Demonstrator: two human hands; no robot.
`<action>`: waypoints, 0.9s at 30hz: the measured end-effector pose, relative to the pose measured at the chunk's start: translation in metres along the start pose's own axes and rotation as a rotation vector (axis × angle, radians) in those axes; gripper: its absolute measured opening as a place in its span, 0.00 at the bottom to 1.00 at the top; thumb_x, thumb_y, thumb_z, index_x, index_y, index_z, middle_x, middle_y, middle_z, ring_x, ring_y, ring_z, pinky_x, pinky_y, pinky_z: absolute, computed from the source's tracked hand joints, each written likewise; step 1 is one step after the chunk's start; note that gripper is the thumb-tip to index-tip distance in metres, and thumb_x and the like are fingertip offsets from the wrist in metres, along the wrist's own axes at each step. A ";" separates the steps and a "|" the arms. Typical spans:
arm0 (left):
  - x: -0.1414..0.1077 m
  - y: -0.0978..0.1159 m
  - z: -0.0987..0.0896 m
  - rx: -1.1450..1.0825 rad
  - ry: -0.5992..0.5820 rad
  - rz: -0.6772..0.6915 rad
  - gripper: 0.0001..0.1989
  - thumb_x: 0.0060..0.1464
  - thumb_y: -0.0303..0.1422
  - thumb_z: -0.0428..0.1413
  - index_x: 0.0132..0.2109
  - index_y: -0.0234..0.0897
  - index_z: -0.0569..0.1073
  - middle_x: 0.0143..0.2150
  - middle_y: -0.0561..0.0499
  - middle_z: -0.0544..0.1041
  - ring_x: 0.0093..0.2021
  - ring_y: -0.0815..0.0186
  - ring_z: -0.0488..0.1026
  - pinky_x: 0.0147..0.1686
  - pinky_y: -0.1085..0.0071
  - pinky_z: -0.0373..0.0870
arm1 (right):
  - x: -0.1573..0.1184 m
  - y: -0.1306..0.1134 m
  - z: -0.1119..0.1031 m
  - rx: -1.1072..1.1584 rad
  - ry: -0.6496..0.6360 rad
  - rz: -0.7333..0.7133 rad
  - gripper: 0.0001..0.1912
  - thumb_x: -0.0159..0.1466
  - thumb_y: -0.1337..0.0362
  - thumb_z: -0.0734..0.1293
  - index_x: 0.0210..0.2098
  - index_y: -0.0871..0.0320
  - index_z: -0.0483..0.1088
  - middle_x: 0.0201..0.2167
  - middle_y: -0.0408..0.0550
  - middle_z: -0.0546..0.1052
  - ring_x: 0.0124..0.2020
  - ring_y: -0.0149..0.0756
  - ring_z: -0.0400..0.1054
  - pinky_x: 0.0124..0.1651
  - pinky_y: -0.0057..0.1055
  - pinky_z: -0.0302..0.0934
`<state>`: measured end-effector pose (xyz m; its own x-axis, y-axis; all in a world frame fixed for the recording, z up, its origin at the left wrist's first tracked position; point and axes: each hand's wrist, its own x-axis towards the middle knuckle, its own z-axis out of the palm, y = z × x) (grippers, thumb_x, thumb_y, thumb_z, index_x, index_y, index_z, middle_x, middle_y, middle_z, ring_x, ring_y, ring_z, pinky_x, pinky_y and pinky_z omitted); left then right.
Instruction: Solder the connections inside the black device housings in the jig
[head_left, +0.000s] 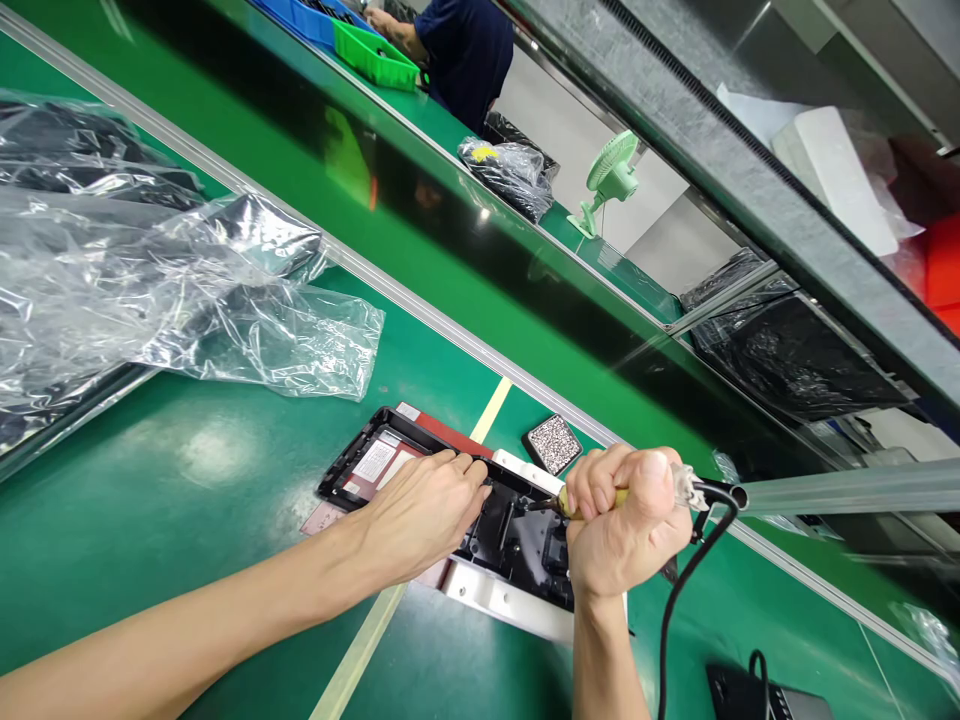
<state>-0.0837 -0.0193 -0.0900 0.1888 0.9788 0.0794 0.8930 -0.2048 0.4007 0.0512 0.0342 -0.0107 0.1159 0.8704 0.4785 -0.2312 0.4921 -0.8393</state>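
My right hand point(626, 515) is wrapped around the yellow handle of a soldering iron point(559, 503), whose black cord leaves above the thumb. The iron's tip points left, at the inside of a black plastic housing point(510, 535). My left hand point(431, 500) lies across the housing, fingers bent and close together; what is under the fingertips is hidden. Left of that hand, the housing is an open frame with a white label point(373, 461) visible through it. A white fixture point(510, 600) lies under the housing's right part.
Clear plastic bags with dark panels point(150, 270) cover the left of the green table point(247, 500). A small speckled block in a black tray point(555, 443) sits behind the housing. A metal pole point(840, 487) stands at right. Beyond, a co-worker point(469, 60) and a green fan point(611, 175).
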 end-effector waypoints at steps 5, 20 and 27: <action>0.000 -0.001 0.002 -0.002 0.016 -0.001 0.15 0.71 0.32 0.43 0.37 0.36 0.70 0.35 0.45 0.77 0.36 0.53 0.77 0.33 0.59 0.72 | 0.000 0.000 0.000 -0.008 0.005 0.003 0.21 0.69 0.62 0.65 0.22 0.56 0.56 0.13 0.32 0.58 0.12 0.23 0.50 0.13 0.21 0.48; 0.000 -0.002 0.002 0.004 0.017 0.006 0.15 0.71 0.33 0.43 0.37 0.37 0.69 0.35 0.45 0.77 0.37 0.54 0.77 0.34 0.60 0.71 | 0.000 0.000 0.001 0.002 0.041 0.005 0.21 0.67 0.62 0.66 0.21 0.56 0.56 0.12 0.32 0.57 0.11 0.23 0.49 0.12 0.22 0.48; -0.001 -0.002 0.004 0.002 0.023 0.009 0.15 0.70 0.32 0.43 0.36 0.37 0.69 0.34 0.46 0.77 0.35 0.54 0.77 0.33 0.60 0.71 | 0.000 -0.001 -0.001 0.005 0.025 -0.007 0.21 0.68 0.61 0.65 0.20 0.56 0.56 0.12 0.33 0.57 0.11 0.24 0.49 0.12 0.22 0.48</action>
<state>-0.0842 -0.0197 -0.0942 0.1871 0.9768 0.1041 0.8923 -0.2133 0.3977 0.0530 0.0339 -0.0097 0.1413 0.8672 0.4774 -0.2348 0.4979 -0.8349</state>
